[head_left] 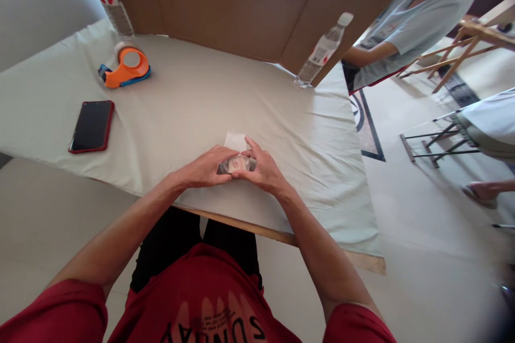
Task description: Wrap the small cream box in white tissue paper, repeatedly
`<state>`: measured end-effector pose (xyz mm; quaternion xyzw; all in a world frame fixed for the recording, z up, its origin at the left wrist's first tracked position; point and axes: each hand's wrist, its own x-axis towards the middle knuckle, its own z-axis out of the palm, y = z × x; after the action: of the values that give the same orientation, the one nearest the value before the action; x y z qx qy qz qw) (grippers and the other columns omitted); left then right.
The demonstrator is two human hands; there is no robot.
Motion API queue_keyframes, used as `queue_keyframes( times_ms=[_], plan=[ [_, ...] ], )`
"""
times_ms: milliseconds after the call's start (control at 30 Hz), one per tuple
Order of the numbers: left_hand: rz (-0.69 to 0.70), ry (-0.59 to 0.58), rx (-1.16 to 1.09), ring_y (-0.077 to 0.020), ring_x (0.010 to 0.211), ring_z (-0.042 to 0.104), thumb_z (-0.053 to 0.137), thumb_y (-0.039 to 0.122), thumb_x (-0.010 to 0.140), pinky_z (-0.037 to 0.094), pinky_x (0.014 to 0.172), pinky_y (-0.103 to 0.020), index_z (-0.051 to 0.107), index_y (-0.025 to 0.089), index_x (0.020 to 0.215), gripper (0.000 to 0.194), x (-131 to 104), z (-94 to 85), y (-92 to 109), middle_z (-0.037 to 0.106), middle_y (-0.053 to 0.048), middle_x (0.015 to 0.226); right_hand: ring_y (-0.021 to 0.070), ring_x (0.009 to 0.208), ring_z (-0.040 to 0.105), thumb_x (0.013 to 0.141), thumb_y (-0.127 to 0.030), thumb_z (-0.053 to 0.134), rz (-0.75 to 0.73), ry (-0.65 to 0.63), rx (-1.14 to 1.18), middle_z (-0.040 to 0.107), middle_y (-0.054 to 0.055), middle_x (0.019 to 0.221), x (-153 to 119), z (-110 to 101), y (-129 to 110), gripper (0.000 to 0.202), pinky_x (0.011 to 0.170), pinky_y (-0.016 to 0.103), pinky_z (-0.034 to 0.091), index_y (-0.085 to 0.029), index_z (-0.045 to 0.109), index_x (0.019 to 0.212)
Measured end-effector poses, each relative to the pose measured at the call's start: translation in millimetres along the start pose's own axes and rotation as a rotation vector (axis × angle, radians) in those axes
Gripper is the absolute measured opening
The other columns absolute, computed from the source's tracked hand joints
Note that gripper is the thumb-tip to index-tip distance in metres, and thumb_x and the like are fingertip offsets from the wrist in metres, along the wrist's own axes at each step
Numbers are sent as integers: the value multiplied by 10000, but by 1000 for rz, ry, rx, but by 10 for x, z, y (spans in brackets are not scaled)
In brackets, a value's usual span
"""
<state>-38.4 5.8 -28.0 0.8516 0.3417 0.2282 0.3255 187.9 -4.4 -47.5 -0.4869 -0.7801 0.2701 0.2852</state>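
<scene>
Near the front edge of the cloth-covered table, both my hands meet around a small flat printed packet (238, 164). It looks dark at the ends and pale in the middle, with a reddish round mark; its exact kind is not clear. My left hand (205, 166) grips the left end between thumb and fingers. At the right end, my right hand (266, 170) pinches it the same way, with its index finger raised. A white paper-like flap (235, 141) stands out just beyond the packet; whether it is joined to it I cannot tell.
To the left lie a phone (92, 126) in a red case and an orange tape dispenser (127, 66). Water bottles stand at back left (109, 0) and right (324, 52), by a brown cardboard panel (237, 5). Beyond the right edge sits another person (418, 32).
</scene>
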Motion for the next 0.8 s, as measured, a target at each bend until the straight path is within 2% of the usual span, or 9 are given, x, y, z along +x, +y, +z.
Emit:
queue_keyframes(
  times_ms=[100, 200, 300, 367, 400, 467, 567, 667, 800],
  plan=[
    [4, -11, -23, -250, 1115, 636, 678, 408, 872, 530, 961, -377, 675, 261, 1243, 399, 29, -2, -1, 727, -74, 1216, 320, 1143, 680, 725, -566, 825, 37, -40, 32, 752, 120, 1197, 8, -51, -18, 997, 1071, 498, 449, -217, 406, 1559],
    [7, -8, -33, -240, 1109, 645, 682, 377, 872, 529, 961, -369, 688, 264, 1214, 360, 44, -10, -15, 732, -60, 1215, 301, 1095, 688, 740, -556, 805, 12, -61, 29, 744, 117, 1195, 17, -134, -8, 884, 1042, 492, 471, -214, 496, 1494],
    [-15, 1, -21, -232, 1065, 670, 696, 298, 827, 542, 932, -353, 695, 260, 1189, 364, 41, -11, -35, 739, -55, 1176, 248, 965, 693, 794, -538, 739, 65, 41, 53, 723, 115, 1205, 137, -208, 86, 704, 915, 432, 534, -208, 585, 1397],
    [-28, 0, -7, -234, 1051, 675, 701, 270, 803, 545, 925, -351, 693, 254, 1191, 389, 35, -4, -43, 739, -58, 1165, 226, 866, 679, 803, -486, 717, 184, 123, 44, 735, 116, 1104, 305, -214, 183, 561, 844, 410, 544, -171, 664, 1264],
    [-34, 3, -3, -234, 1044, 676, 700, 265, 797, 547, 920, -351, 690, 252, 1197, 401, 32, 0, -44, 739, -59, 1159, 225, 836, 671, 778, -446, 734, 241, 125, 30, 739, 106, 1018, 405, -200, 229, 491, 830, 409, 542, -155, 700, 1172],
    [-48, 16, -7, -229, 1013, 680, 690, 263, 794, 553, 896, -345, 686, 254, 1209, 415, 28, 9, -46, 740, -56, 1138, 221, 803, 654, 700, -368, 784, 313, 84, 55, 718, 72, 873, 601, -155, 292, 381, 797, 388, 532, -151, 729, 1008],
    [-61, 25, -32, -218, 958, 682, 676, 266, 781, 560, 846, -327, 691, 259, 1213, 432, 36, 15, -52, 740, -50, 1123, 176, 678, 588, 633, -340, 802, 373, -4, 243, 644, 13, 711, 773, -97, 269, 289, 650, 317, 486, -171, 712, 849],
    [-70, 20, -61, -215, 943, 677, 671, 264, 770, 558, 821, -321, 694, 251, 1230, 461, 61, 15, -69, 734, -59, 1165, 136, 606, 510, 628, -394, 785, 345, -63, 452, 591, -22, 641, 715, -115, 115, 255, 573, 276, 419, -195, 659, 727],
    [-75, 30, -85, -231, 1012, 657, 669, 259, 773, 552, 854, -341, 685, 251, 1268, 495, 86, 52, -86, 716, -71, 1207, 147, 668, 553, 701, -438, 750, 244, -79, 535, 647, -7, 697, 439, -176, -115, 252, 644, 283, 454, -198, 688, 744]
  ],
)
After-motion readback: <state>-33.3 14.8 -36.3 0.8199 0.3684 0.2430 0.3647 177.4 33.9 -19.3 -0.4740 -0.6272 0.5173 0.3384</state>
